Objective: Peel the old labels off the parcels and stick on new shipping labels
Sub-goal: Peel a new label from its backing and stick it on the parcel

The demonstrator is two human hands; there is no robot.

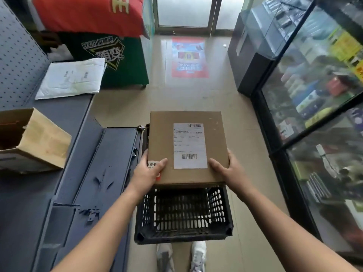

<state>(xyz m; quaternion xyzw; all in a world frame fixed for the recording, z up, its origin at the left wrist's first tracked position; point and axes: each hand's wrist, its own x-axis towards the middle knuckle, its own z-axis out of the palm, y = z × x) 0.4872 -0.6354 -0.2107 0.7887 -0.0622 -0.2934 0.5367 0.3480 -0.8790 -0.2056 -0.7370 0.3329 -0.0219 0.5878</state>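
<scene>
A flat brown cardboard parcel (163, 138) is held level above a black plastic crate (183, 233) on the floor. A white shipping label (190, 146) with barcodes sits on the parcel's top face. My left hand (148, 173) grips the near left corner, thumb on top beside a small white sticker with black characters. My right hand (225, 169) grips the near right corner, thumb lying on top next to the label. A white padded mailer (72, 78) lies on the grey shelf at the left.
A grey metal shelf (64, 154) runs along the left, with an open cardboard box (33, 142) on it. A glass display case (314, 99) lines the right. Beyond lie tiled floor, a red floor poster (189, 57) and glass doors. My shoes (181, 256) show below the crate.
</scene>
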